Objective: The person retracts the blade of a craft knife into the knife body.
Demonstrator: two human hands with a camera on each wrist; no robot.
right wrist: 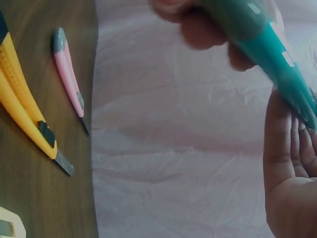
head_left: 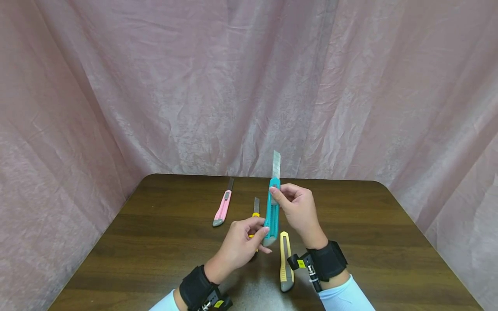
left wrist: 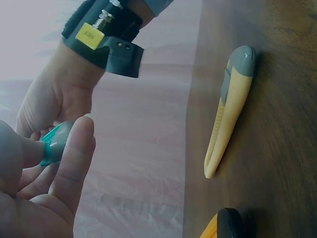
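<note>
A teal utility knife (head_left: 272, 211) with a grey end cap is held up over the table, its segmented blade (head_left: 276, 164) extended and pointing away. My right hand (head_left: 300, 209) grips its upper body, the thumb lying on the slider area. Near the grey end, my left hand (head_left: 243, 242) pinches the knife between thumb and fingers. In the left wrist view the grey cap (left wrist: 60, 141) shows between those fingers. Behind the left hand, an orange-yellow utility knife (right wrist: 25, 99) lies on the table with its blade out, partly hidden in the head view.
A pink utility knife (head_left: 223, 208), blade out, lies farther left on the wooden table (head_left: 163, 224). Below the right hand lies a pale yellow utility knife (head_left: 285, 263) with no blade showing. Pink curtains (head_left: 218, 86) hang behind the table's far edge.
</note>
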